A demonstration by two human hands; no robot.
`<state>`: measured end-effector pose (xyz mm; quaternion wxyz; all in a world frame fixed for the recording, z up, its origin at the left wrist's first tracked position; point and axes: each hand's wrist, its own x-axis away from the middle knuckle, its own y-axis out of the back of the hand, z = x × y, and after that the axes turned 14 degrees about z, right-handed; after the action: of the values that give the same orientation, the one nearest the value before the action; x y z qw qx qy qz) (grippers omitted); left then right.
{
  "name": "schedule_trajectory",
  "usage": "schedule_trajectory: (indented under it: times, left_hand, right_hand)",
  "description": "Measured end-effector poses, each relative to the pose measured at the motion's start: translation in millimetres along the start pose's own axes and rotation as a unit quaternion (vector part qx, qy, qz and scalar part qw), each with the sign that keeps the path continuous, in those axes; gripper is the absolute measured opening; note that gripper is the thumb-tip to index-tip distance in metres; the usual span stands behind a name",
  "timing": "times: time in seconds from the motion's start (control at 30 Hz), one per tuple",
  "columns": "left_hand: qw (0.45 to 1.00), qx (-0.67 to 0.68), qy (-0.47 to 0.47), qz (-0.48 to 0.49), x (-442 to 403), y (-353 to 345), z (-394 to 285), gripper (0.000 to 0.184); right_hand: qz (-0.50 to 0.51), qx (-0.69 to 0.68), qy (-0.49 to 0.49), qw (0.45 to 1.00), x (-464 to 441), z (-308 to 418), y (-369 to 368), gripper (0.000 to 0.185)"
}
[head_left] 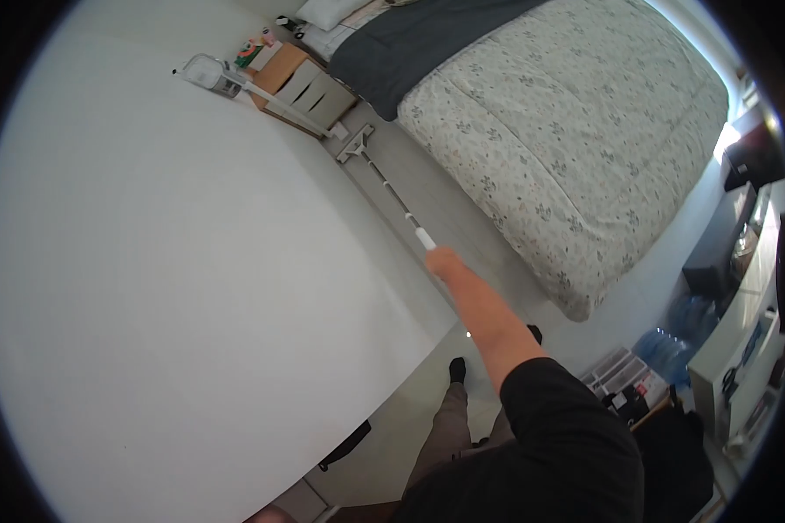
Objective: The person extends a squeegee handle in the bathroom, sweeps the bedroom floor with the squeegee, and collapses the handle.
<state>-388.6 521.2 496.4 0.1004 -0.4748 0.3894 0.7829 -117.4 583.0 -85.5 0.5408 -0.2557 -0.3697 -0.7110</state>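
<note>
1 right hand (445, 261) grips the long white-and-grey flat mop (387, 185), apparently wiping the pale-grey floor (436, 202); next stroke needs steady guiding; left hand's (270, 516) state I cannot tell.

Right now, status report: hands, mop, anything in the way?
Right hand gripping mop. Left hand at frame's bottom edge, grip unclear. Mop head on floor. Nightstand close ahead, bed alongside.

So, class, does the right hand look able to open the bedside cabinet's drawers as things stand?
Probably not: the right hand is closed around the mop handle, and the drawers are well beyond it, near the mop head, with a white pole slanting in front.
</note>
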Motion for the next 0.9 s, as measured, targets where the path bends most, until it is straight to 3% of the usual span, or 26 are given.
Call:
schedule_trajectory:
  times: [0.03,0.07,0.13,0.17,0.2,0.27,0.33,0.4,0.47,0.6,0.67,0.73,0.8,0.9]
  left_hand:
    - [1.0,0.007,-0.003,-0.001,3,1,7,0.075]
    - [1.0,0.019,-0.006,-0.001,6,1,15,0.075]
    - [0.999,0.045,-0.013,0.002,15,1,35,0.074]
    - [0.998,0.057,-0.018,0.006,19,1,48,0.074]
    - [0.997,0.071,-0.022,0.008,25,-2,60,0.074]
    - [0.994,0.101,-0.038,0.018,32,-7,88,0.074]
    - [0.99,0.13,-0.048,0.025,42,-11,109,0.073]
    - [0.988,0.143,-0.055,0.028,49,-9,127,0.073]
    - [0.986,0.153,-0.062,0.024,53,-6,140,0.072]
    - [0.98,0.179,-0.084,0.0,49,-6,154,0.071]
    - [0.973,0.209,-0.097,-0.014,47,-17,152,0.071]
    - [0.968,0.227,-0.109,-0.01,48,-19,154,0.071]
    - [0.966,0.231,-0.116,-0.011,51,-20,155,0.07]
    - [0.965,0.227,-0.134,-0.017,50,-18,154,0.07]
  right_hand:
    - [-0.022,0.113,0.062,0.991,-6,-41,-2,0.035]
    - [-0.029,0.13,0.044,0.99,23,-89,-14,0.038]
    - [-0.048,-0.027,-0.11,0.992,166,-142,-20,0.044]
    - [-0.025,-0.001,-0.148,0.989,217,-195,-43,0.046]
    - [-0.085,-0.017,-0.187,0.979,281,-232,-75,0.048]
    - [-0.075,-0.022,-0.295,0.952,426,-271,-132,0.045]
    - [-0.085,0.0,-0.339,0.937,561,-314,-228,0.042]
    - [-0.059,-0.033,-0.379,0.923,676,-286,-284,0.04]
    - [0.01,-0.049,-0.479,0.877,723,-259,-321,0.041]
    - [-0.093,-0.016,-0.419,0.903,681,-272,-380,0.043]
    - [-0.093,-0.084,-0.394,0.91,627,-253,-337,0.042]
    - [-0.177,-0.077,-0.294,0.936,568,-233,-288,0.046]
    - [-0.125,-0.098,-0.297,0.942,500,-205,-231,0.049]
    - [-0.155,-0.117,-0.257,0.947,398,-178,-185,0.053]
